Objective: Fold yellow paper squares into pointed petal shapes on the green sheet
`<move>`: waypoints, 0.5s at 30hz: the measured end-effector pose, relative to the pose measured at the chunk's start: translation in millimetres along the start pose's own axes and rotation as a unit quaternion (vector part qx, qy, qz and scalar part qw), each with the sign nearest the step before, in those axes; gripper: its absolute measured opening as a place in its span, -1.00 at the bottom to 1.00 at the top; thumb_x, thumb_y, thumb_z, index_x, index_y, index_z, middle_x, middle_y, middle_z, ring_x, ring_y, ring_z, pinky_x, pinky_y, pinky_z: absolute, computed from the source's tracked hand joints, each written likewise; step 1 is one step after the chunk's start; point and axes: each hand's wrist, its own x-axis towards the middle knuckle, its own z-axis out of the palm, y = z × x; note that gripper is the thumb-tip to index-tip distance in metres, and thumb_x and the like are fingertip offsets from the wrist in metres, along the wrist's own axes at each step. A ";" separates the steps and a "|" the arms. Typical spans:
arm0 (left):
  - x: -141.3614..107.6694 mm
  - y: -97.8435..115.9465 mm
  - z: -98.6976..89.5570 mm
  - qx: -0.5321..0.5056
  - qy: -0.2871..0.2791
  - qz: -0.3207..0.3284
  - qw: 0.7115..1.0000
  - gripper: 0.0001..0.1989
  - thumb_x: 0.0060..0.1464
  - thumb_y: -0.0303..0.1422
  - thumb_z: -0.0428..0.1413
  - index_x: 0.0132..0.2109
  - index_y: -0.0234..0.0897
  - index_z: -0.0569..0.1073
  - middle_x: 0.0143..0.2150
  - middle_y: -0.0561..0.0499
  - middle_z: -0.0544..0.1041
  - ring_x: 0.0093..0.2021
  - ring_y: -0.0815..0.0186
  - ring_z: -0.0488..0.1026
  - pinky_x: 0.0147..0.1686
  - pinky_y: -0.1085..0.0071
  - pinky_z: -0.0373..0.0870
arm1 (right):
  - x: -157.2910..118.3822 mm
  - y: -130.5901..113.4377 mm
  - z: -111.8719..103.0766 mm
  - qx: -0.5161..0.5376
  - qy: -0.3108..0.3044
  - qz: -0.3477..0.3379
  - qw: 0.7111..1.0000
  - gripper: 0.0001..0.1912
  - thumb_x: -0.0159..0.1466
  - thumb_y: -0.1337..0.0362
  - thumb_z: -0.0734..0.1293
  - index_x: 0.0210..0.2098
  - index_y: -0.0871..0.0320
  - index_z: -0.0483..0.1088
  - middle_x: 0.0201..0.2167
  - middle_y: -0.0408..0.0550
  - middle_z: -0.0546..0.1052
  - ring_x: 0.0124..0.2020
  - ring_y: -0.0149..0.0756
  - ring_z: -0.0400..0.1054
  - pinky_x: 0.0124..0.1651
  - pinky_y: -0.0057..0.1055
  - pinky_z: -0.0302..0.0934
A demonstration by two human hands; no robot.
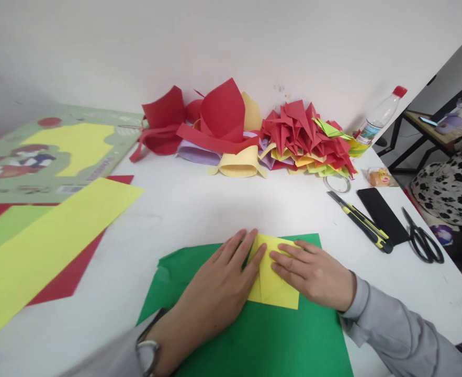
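A folded piece of yellow paper (275,283) lies on a large green sheet (254,340) in front of me. My left hand (225,275) rests along the paper's left side, fingers stretched out and their tips on its upper left part. From the right, my right hand (313,272) lies with spread fingers flat on the paper's upper right part. A fold line runs down the paper between the two hands. Both hands press from above, and neither grips anything. The paper's upper corners are partly covered by fingers.
Yellow strip (58,256), red sheets (69,277) and a printed pad (26,183) lie left. Folded red papers (223,115) and a spiky paper pile (297,131) line the wall. A bottle (375,123), cutter knife (362,222), black case (382,214) and scissors (423,241) are right.
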 end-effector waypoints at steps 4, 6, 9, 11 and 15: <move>0.1 -1.4 1.7 -0.010 0.005 0.016 1.000 -0.57 0.14 -0.56 -0.12 0.13 -0.51 0.38 0.22 -0.40 0.35 0.21 -0.18 0.30 0.06 -0.03 0.39 | -0.3 0.3 0.3 0.001 0.005 0.000 1.000 -0.67 0.41 0.41 0.13 0.09 0.26 0.37 0.19 0.04 0.38 0.19 -0.12 0.25 0.11 -0.11 0.30; -0.3 -1.4 4.1 -0.010 0.011 0.010 1.000 -0.58 0.19 -0.53 -0.14 0.14 -0.50 0.37 0.22 -0.40 0.36 0.22 -0.15 0.29 0.06 -0.02 0.39 | -0.6 0.5 1.0 0.004 0.005 0.001 1.000 -0.67 0.41 0.41 0.12 0.09 0.25 0.36 0.19 0.05 0.38 0.20 -0.13 0.24 0.12 -0.11 0.29; -0.2 -0.9 6.6 -0.002 0.031 0.003 1.000 -0.60 0.24 -0.49 -0.15 0.15 -0.51 0.36 0.20 -0.45 0.36 0.21 -0.16 0.30 0.05 -0.02 0.39 | -1.0 0.8 1.6 0.012 0.009 0.001 1.000 -0.67 0.41 0.42 0.12 0.09 0.26 0.36 0.18 0.05 0.39 0.20 -0.13 0.25 0.11 -0.11 0.29; 0.6 -0.6 6.1 0.004 0.035 0.004 0.999 -0.61 0.26 -0.47 -0.15 0.14 -0.52 0.37 0.18 -0.45 0.38 0.20 -0.17 0.33 0.03 -0.01 0.40 | -1.3 0.6 1.7 0.017 0.016 0.004 1.000 -0.68 0.40 0.41 0.13 0.07 0.26 0.37 0.17 0.05 0.41 0.19 -0.13 0.26 0.11 -0.11 0.31; 2.0 -0.7 2.6 -0.006 0.024 0.006 1.000 -0.62 0.26 -0.48 -0.16 0.10 -0.50 0.41 0.18 -0.39 0.40 0.18 -0.15 0.34 0.03 0.00 0.39 | -2.6 -0.9 2.0 0.027 0.054 0.013 0.998 -0.72 0.39 0.43 0.16 0.01 0.28 0.42 0.12 0.08 0.46 0.16 -0.14 0.31 0.11 -0.17 0.34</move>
